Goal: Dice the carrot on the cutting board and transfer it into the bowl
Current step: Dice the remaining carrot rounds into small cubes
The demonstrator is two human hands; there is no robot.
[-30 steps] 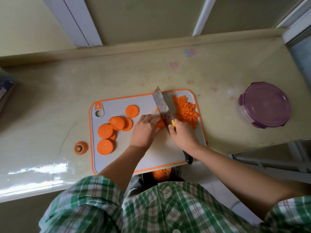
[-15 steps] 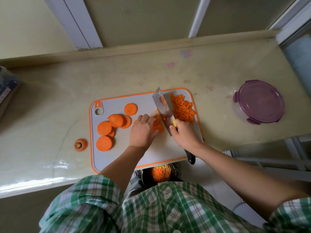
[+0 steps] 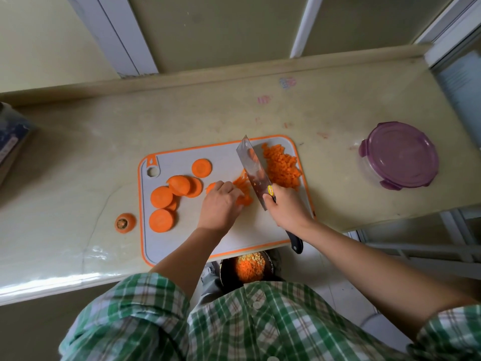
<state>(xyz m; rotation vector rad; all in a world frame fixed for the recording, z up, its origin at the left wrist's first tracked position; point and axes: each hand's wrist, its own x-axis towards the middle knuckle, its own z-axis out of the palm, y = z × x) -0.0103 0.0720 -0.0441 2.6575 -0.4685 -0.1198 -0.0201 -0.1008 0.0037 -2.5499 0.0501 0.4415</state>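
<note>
Two bare hands work over the cutting board [image 3: 161,243], which lies at the near edge of the counter [image 3: 78,165], its near side reaching slightly past that edge. The left hand [image 3: 221,201] sits near the middle of the board with its fingers curled down over a bunch of carrot strips [image 3: 243,190], holding them in place. The right hand [image 3: 285,207] is wrapped firmly round the handle of the knife [image 3: 253,170], forefinger and thumb up by the heel of the blade. The wide blade runs toward the board's far edge, just right of the strips, leaning so that its flat side shows, with orange bits stuck to it; whether its edge touches the board cannot be told. Right of the blade, a heap of diced carrot [image 3: 282,166] fills the board's far right corner. Several carrot rounds [image 3: 171,196] lie on the board's left half, some overlapping, one apart toward the far edge. A carrot top [image 3: 125,223] rests on the counter just left of the board. Below the counter's near edge, in front of the person's plaid shirt [image 3: 260,321], a dark bowl [image 3: 227,273] holds diced carrot. A purple-lidded container [image 3: 399,158] stands toward the counter's right end, well apart from the board.
</note>
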